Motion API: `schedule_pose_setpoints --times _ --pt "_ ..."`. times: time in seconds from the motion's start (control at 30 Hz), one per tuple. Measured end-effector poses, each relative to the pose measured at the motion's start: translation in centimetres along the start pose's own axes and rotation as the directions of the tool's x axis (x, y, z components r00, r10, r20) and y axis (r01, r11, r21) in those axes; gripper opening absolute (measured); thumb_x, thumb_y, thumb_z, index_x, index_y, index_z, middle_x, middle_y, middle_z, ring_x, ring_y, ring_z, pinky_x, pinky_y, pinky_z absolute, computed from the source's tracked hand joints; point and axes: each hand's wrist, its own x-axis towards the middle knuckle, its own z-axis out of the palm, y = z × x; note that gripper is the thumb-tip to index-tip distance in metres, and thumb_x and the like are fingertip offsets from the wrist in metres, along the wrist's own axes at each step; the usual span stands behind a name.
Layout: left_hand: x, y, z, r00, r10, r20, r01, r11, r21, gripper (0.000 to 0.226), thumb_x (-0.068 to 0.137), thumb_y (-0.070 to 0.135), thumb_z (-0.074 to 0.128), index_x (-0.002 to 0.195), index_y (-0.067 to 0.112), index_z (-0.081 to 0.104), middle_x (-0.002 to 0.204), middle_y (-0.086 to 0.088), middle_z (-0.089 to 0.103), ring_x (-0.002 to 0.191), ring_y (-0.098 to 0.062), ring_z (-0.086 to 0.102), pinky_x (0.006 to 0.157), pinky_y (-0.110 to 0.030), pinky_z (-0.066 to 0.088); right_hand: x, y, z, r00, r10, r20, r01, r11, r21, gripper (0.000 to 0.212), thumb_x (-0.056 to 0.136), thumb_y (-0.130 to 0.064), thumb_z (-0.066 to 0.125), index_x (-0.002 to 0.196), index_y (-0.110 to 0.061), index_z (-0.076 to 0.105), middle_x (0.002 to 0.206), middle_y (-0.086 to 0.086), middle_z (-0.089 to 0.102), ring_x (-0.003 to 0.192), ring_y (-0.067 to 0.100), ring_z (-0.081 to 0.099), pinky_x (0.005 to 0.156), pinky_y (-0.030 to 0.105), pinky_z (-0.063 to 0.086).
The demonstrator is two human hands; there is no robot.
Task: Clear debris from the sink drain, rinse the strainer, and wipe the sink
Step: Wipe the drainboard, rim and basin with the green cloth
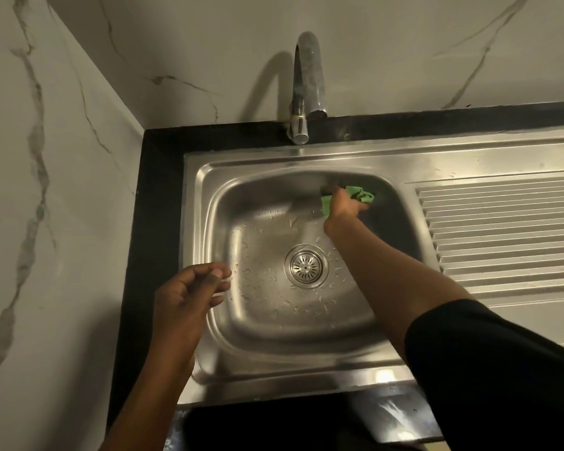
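The round perforated steel strainer (306, 266) sits clean at the centre of the stainless steel sink (274, 362). At 1 o'clock the right grip (345, 205) clutches a crumpled green cloth (360, 194), wiping. The left grip (189, 297) is loosely curled and empty. Droplets are yet to be wiped.

The strainer (306, 264) sits in the drain at the middle of the sink (196, 222), with the tap (302, 92) behind the back rim and the drainboard (502, 229) to the right. The right hand (342, 205) holds a cloth (360, 194) against the basin's back wall, near its right corner. The left hand (189, 294) hangs above the near left rim.
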Motion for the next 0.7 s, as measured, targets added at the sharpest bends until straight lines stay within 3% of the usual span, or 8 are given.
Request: schedule_pose_setpoints --times 0.1,0.17,0.2,0.3,0.33,0.47,0.6,0.7 --pt "0.0 -0.4 -0.7 1.0 0.002 -0.016 -0.002 1.0 -0.004 0.026 0.101 0.016 0.066 0.094 0.034 0.083 0.1 -0.001 0.083 0.095 -0.02 0.08 0.085 -0.04 0.059 0.8 -0.3 0.2 0.975 -0.224 0.013 0.176 0.73 -0.661 0.062 0.093 -0.022 0.067 0.148 -0.011 0.041 0.145 0.017 0.052 0.133 0.039 0.052 0.104 0.049 0.043" --pt "-0.1 -0.9 -0.9 1.0 -0.006 -0.022 0.006 1.0 -0.002 0.026 0.101 0.016 0.066 0.094 0.034 0.083 0.1 -0.001 0.083 0.094 -0.02 0.08 0.084 -0.039 0.059 0.2 0.5 0.4 0.948 -0.31 0.067 0.197 0.409 -0.891 0.057 0.093 -0.024 0.066 0.146 -0.011 0.047 0.144 0.016 0.053 0.136 0.041 0.049 0.11 0.055 0.038" --pt "-0.2 -1.1 -1.0 1.0 -0.014 -0.022 0.014 1.0 0.001 0.026 0.101 0.016 0.066 0.094 0.034 0.083 0.101 -0.001 0.083 0.095 -0.02 0.08 0.085 -0.04 0.059 0.2 0.9 0.7 0.945 -0.308 0.107 0.228 0.389 -0.893 0.055 0.095 -0.024 0.064 0.146 -0.01 0.048 0.145 0.015 0.053 0.135 0.04 0.049 0.108 0.05 0.041" --pt "-0.3 -1.7 -1.3 0.999 -0.033 -0.021 0.033 0.999 0.002 0.025 0.101 0.016 0.066 0.095 0.034 0.083 0.102 -0.001 0.083 0.096 -0.021 0.08 0.088 -0.043 0.06 -0.7 1.9 2.5 0.986 -0.034 0.165 0.126 0.797 -0.59 0.051 0.104 -0.014 0.05 0.151 -0.001 0.038 0.15 0.02 0.047 0.122 0.032 0.054 0.071 0.013 0.049" --pt "-0.4 -1.7 -1.4 0.999 -0.034 -0.019 0.034 0.999 0.001 0.025 0.101 0.016 0.066 0.095 0.034 0.083 0.102 -0.001 0.083 0.096 -0.021 0.08 0.088 -0.043 0.06 -1.4 2.7 3.2 0.976 -0.011 0.215 0.11 0.885 -0.453 0.051 0.105 -0.012 0.048 0.152 0.0 0.034 0.15 0.021 0.046 0.114 0.03 0.054 0.062 0.014 0.045" --pt "-0.7 -1.7 -1.6 0.999 -0.03 -0.019 0.03 1.0 0.001 0.025 0.101 0.015 0.066 0.095 0.033 0.083 0.102 0.0 0.084 0.094 -0.02 0.08 0.087 -0.042 0.06 -5.8 7.4 6.9 0.936 0.11 0.335 0.072 0.87 -0.488 0.025 0.105 -0.011 0.049 0.13 -0.009 0.049 0.125 0.014 0.06 0.099 0.026 0.061 0.078 0.028 0.053" --pt "-1.1 -1.6 -1.8 1.0 -0.016 -0.012 0.016 1.0 0.008 0.02 0.101 0.017 0.065 0.099 0.028 0.082 0.103 0.002 0.083 0.094 -0.018 0.08 0.086 -0.041 0.06 -7.0 11.9 8.3 0.833 0.128 0.538 0.379 0.576 -0.724 0.047 0.094 -0.01 0.065 0.138 -0.013 0.049 0.13 0.014 0.063 0.119 0.033 0.061 0.104 0.043 0.052" --pt "-1.3 -1.7 -1.9 1.0 -0.009 -0.024 0.009 1.0 -0.006 0.018 0.1 0.017 0.066 0.1 0.025 0.081 0.102 0.001 0.083 0.094 -0.019 0.08 0.086 -0.04 0.06 -6.5 13.0 7.4 0.688 0.082 0.721 0.711 0.122 -0.692 0.064 0.085 -0.019 0.076 0.141 -0.016 0.047 0.13 0.013 0.063 0.117 0.035 0.062 0.094 0.039 0.052"
